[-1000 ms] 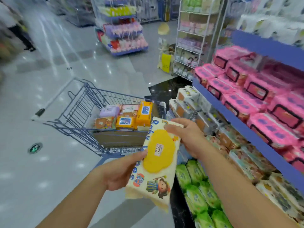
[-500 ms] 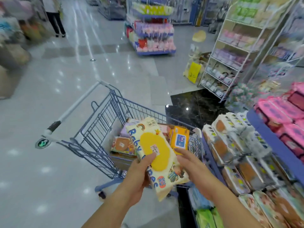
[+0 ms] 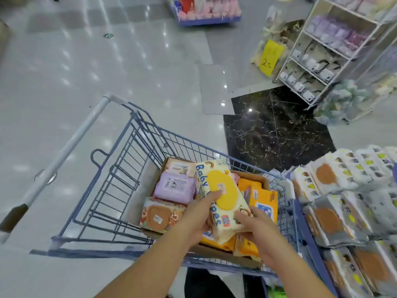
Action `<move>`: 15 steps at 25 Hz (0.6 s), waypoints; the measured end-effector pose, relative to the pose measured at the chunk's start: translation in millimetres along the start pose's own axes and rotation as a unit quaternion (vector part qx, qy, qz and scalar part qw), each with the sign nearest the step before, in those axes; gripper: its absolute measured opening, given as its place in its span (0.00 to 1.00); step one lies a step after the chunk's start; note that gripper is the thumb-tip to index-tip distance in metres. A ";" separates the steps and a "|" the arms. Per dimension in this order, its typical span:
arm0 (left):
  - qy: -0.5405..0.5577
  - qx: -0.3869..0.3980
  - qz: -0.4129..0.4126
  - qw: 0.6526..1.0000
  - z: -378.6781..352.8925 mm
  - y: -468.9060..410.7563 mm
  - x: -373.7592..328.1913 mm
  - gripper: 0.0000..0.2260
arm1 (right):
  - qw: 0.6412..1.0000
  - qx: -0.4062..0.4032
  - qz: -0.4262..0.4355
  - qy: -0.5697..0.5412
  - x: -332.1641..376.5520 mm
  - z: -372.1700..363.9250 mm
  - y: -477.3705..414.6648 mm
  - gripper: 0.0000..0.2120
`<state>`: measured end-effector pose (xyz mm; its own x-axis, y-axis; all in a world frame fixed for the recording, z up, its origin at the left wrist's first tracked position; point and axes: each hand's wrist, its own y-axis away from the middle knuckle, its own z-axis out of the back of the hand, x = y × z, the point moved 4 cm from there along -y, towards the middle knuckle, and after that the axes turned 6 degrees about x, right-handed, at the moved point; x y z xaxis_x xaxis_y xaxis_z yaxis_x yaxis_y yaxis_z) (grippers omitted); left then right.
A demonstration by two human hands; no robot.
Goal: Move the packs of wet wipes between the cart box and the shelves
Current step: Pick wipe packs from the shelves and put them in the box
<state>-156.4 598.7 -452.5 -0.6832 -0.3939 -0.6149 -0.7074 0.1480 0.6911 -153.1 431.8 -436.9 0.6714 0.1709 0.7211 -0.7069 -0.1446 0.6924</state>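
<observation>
Both hands hold one cream pack of wet wipes [image 3: 222, 197] with a yellow lid, tilted, above the cardboard box [image 3: 254, 177] that sits in the shopping cart [image 3: 120, 168]. On the pack's near left side, the left hand [image 3: 194, 220] grips it with the thumb laid on the yellow lid and the fingers curled under the edge. At the pack's near right corner, the right hand [image 3: 255, 226] has its fingers curled round the lower end. Under and around the hands the box is filled with other packs: a brown-lidded pack [image 3: 161, 216] just left of the left hand, a purple pack [image 3: 174, 188] beyond that, and an orange pack [image 3: 263, 201] just past the right hand, touching the held pack's right side. Right of the right hand, past the cart's wire wall, a blue-edged shelf [image 3: 305, 229] carries rows of white packs [image 3: 326, 177] with brown lids. Left of the left hand and well apart from it, the cart's grey handle [image 3: 64, 151] runs slantwise. Farther ahead lie a black marble floor tile [image 3: 275, 134], then a white wire rack [image 3: 335, 50] with a yellow sign [image 3: 270, 54] beside it.
</observation>
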 end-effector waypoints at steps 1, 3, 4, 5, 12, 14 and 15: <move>-0.015 -0.009 0.011 1.000 2.2 -19.8 -4.1 0.17 | 1.000 0.006 -0.010 0.020 5.5 0.9 -15.3 0.10; -0.021 -0.026 0.029 0.999 7.5 -53.1 -5.4 0.16 | 0.998 0.002 -0.018 0.066 16.6 -1.2 -42.8 0.10; -0.017 -0.032 0.039 0.999 8.6 -68.0 -4.5 0.15 | 0.996 -0.012 -0.020 0.087 21.3 -1.7 -56.8 0.10; -0.011 -0.040 0.046 0.998 9.4 -80.3 -3.5 0.13 | 0.993 -0.025 -0.018 0.115 26.1 -2.8 -69.4 0.10; 0.065 -0.048 0.071 0.994 18.5 -150.7 24.6 0.13 | 0.936 -0.058 -0.018 0.347 40.2 -13.6 -137.2 0.10; 0.094 -0.056 0.076 0.991 18.1 -161.6 30.1 0.16 | 0.904 -0.054 -0.003 0.425 44.4 -17.1 -153.5 0.12; 0.111 -0.057 0.076 0.989 16.0 -167.6 31.9 0.19 | 0.884 -0.048 0.000 0.464 48.7 -17.4 -160.9 0.15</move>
<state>-62.5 575.8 -594.0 -0.7137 -0.5672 -0.4111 -0.5667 0.1227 0.8147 -10.6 480.4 -513.6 0.2301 0.9042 0.3599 -0.7529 -0.0689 0.6545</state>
